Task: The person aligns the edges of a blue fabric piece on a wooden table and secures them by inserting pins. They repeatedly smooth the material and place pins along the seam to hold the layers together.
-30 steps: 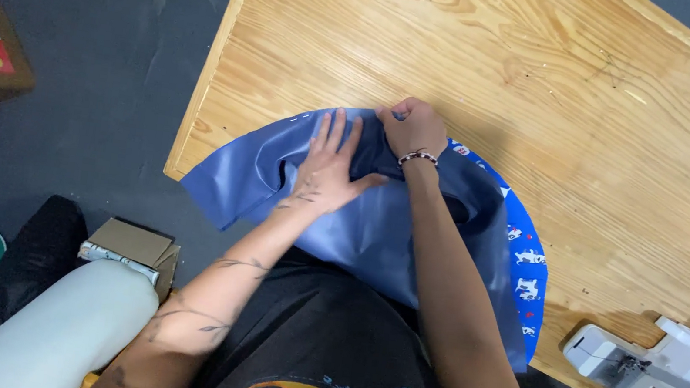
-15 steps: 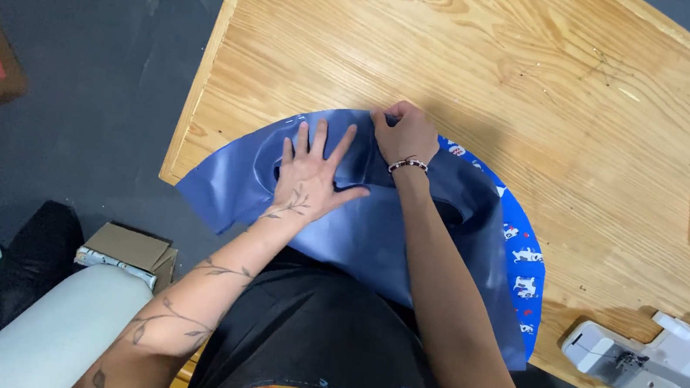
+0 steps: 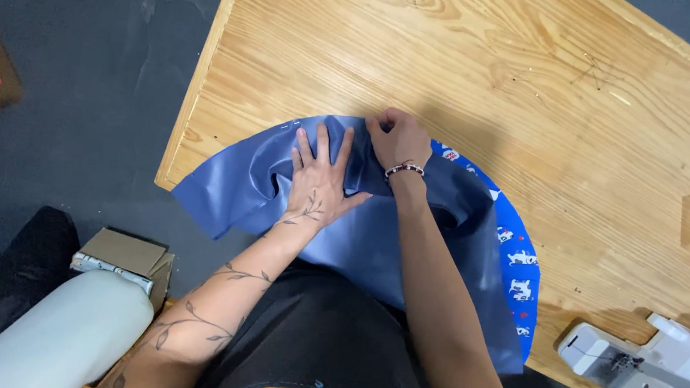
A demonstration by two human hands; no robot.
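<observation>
Shifted since the earlier frames: left hand point(image 3: 317, 184) slid a little up the blue fabric point(image 3: 374, 241), fingers spread wider; fabric edge pulled further left past the table corner.

Head view: left hand open and flat, palm down, gripping nothing, apparently pinning the cloth so it stays smooth. Right hand point(image 3: 397, 139) curled at the top edge, fingertips pinched on a fold, likely to line up the hem. Beaded bracelet point(image 3: 405, 171) on that wrist. Fabric smooth, slightly glossy, rounded in outline, printed bright-blue underside showing along the right rim; draped over the near edge of the pale, grainy wooden table point(image 3: 500, 73). White sewing machine point(image 3: 664, 382) at lower right, well apart.
</observation>
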